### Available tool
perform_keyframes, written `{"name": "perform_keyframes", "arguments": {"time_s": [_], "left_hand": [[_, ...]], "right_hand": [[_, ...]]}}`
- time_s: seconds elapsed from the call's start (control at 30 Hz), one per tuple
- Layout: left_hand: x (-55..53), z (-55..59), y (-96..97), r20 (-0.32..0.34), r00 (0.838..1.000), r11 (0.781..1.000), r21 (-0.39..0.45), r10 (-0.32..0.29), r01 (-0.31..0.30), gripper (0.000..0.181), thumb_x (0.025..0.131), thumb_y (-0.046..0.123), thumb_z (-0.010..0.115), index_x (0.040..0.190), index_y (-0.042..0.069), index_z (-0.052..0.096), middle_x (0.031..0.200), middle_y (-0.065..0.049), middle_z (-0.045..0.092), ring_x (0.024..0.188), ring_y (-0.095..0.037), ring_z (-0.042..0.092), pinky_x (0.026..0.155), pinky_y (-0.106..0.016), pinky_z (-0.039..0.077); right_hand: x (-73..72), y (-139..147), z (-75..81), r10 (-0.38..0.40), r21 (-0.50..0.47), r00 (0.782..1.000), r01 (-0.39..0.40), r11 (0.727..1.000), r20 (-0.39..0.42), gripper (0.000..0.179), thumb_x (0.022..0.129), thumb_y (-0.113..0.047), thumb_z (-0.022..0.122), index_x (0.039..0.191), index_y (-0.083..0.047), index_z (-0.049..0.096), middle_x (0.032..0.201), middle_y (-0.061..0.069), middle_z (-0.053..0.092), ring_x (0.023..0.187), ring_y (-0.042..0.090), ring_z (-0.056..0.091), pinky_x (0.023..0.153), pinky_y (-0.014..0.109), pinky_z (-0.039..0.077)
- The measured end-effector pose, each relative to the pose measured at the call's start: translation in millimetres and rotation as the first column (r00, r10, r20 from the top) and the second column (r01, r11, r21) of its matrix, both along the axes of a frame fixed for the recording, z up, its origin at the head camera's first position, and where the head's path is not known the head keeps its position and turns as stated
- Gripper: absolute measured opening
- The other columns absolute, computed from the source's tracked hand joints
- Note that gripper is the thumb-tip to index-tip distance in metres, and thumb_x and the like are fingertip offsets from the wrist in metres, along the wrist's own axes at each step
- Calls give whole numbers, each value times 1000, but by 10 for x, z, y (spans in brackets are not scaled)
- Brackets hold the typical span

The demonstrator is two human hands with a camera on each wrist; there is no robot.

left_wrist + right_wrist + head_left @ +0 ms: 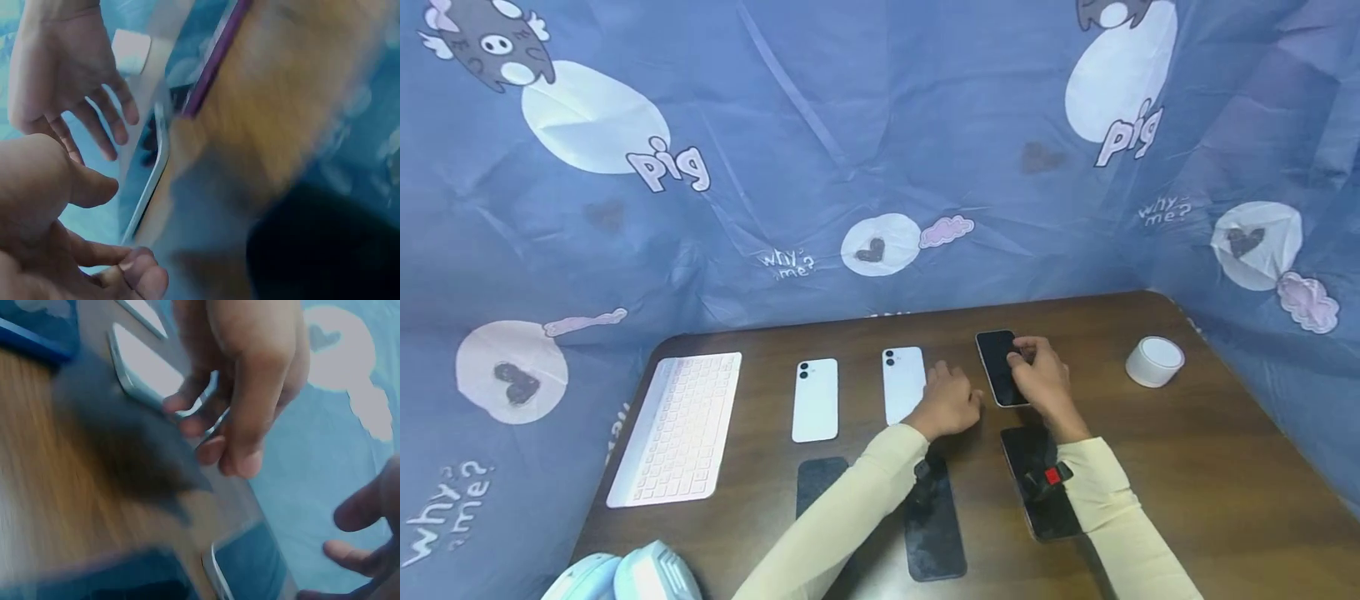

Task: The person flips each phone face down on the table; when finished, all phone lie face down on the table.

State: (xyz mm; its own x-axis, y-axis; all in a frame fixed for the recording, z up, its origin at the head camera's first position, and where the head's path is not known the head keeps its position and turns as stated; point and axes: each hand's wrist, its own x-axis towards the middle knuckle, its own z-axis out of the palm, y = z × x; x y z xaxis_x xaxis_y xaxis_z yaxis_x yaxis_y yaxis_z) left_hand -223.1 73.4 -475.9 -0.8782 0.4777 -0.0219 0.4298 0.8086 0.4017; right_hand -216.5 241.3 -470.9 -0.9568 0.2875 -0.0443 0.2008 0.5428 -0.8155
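Note:
My left hand (951,404) is at the right edge of a white phone (901,375) lying back up. Its fingers are bent loosely, and nothing shows between them. In the right wrist view this left hand (250,381) hangs by the white phone (147,365), thumb pointing down. Over the right edge of a dark-screened phone (997,367) with a silver frame is my right hand (1043,375), thumb and fingers apart. The left wrist view shows the right hand (69,81) with spread fingers, near the silver-edged phone (150,187).
Another white phone (815,400) lies further left, beside a white keyboard (677,429). Dark phones (934,533) lie closer to me, partly under my forearms. A white cylinder (1153,362) stands at the right; light blue headphones (625,575) sit at the near left. A printed blue cloth (880,167) hangs behind the table.

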Motion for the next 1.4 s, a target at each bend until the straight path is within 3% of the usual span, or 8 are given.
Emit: {"name": "perform_keyframes", "arguments": {"time_s": [0.13,0.27,0.43,0.63,0.77,0.97,1.23,1.4], "left_hand": [[12,-72,137,73,997,1000,-5,-17,18,36,102,30,54,86,2,70,115,-19,58,111,-32,50,94,-41,45],[31,-79,218,160,987,999,50,-1,-7,46,105,37,49,109,-5,69,133,-25,52,125,-36,48,101,-45,45],[43,-82,269,199,980,990,138,14,-42,65,106,53,37,118,-3,68,128,-18,58,121,-30,49,99,-44,44],[23,-93,251,259,966,906,414,-23,-89,53,107,44,44,113,-5,63,77,-9,64,62,-18,57,53,-31,45],[-10,-89,200,260,965,870,466,42,-163,43,105,25,53,126,-12,51,71,-3,57,53,-12,50,46,-26,38],[-51,-146,124,219,972,915,371,80,-159,25,98,12,58,114,-6,61,78,-7,60,64,-18,56,56,-29,46],[-72,-97,118,149,989,969,245,-9,-28,18,99,18,59,100,2,67,84,-8,62,78,-23,60,71,-33,50],[79,58,22,111,992,985,167,-66,47,24,100,24,59,84,8,66,81,-6,59,81,-21,54,72,-33,47]], "right_hand": [[-18,36,-41,46,-53,993,-41,998,106,46,101,-22,47,142,-1,44,143,25,49,130,42,43,108,55,29],[-56,27,-36,58,-193,995,-41,980,80,46,101,-17,46,142,4,42,143,28,44,130,41,43,108,52,32],[-25,36,20,-32,-347,998,49,937,55,44,103,-14,46,143,2,40,142,25,44,122,37,47,90,38,44],[37,-74,78,-16,-441,999,0,897,-32,42,105,-15,43,143,2,39,131,28,55,118,38,56,82,27,47],[34,-127,1,32,-338,999,-37,941,-19,38,104,-14,43,137,3,47,126,27,59,117,37,56,90,35,43],[45,-89,-152,44,-146,998,-36,989,47,37,103,-16,46,133,3,52,134,24,53,126,37,48,106,50,35],[72,-42,-116,27,-42,999,-25,999,42,38,101,-21,50,133,-1,56,138,24,53,129,38,48,107,52,33],[187,-85,-45,55,83,998,-53,995,-21,35,99,-20,52,128,-2,60,137,27,52,126,46,43,104,57,30]]}}
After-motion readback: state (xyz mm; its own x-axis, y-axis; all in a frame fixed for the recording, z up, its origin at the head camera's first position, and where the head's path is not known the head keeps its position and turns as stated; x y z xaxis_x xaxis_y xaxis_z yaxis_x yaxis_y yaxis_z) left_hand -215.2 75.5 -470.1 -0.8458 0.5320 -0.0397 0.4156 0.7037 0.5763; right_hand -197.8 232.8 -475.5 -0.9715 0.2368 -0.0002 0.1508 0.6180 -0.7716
